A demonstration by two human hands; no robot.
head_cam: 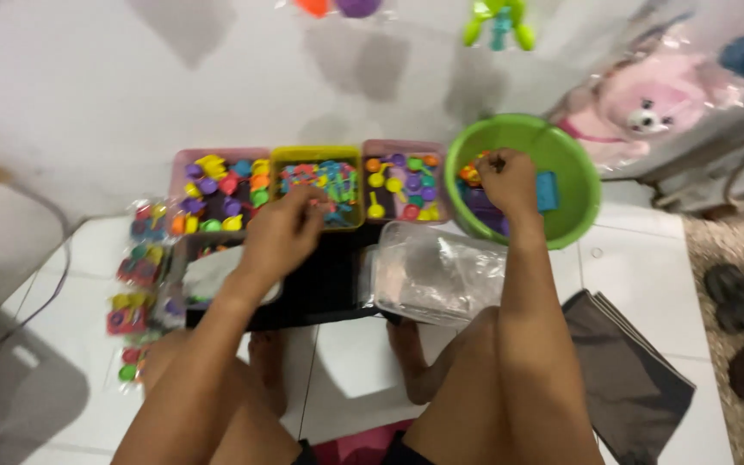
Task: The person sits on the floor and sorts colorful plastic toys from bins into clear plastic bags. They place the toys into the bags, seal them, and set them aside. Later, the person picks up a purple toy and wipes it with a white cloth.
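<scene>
Far left on the white tiled floor (pixel 630 258): small clear packets of coloured toy pieces (pixel 138 275) in a loose column. Next, a pink tray (pixel 217 191) filled with purple, yellow and orange plastic pieces, against the wall. Beside it, touching, a yellow tray (pixel 320 185) with blue and red bits. Left hand (pixel 282 232) over the front edge of the yellow tray, fingers curled down, grip half closed; whether anything is pinched in it, impossible to tell. Under the forearm, a black board (pixel 329 288) with a pale bag lying on it. Right of the yellow tray, a second pink tray (pixel 402 182) holding spoon-shaped and round pieces. In front of that, a clear plastic bag (pixel 432 271), crumpled, resting at the board's right end. Further right, a green basin (pixel 574 185) with assorted toy parts inside. Right hand (pixel 505 176) inside the basin, grip pinched shut on a small dark piece (pixel 497 159), held above the orange and purple parts. Far right, dark folded sheets (pixel 630 370) on the floor, and a pink plush toy (pixel 639 108) in plastic against the wall.
</scene>
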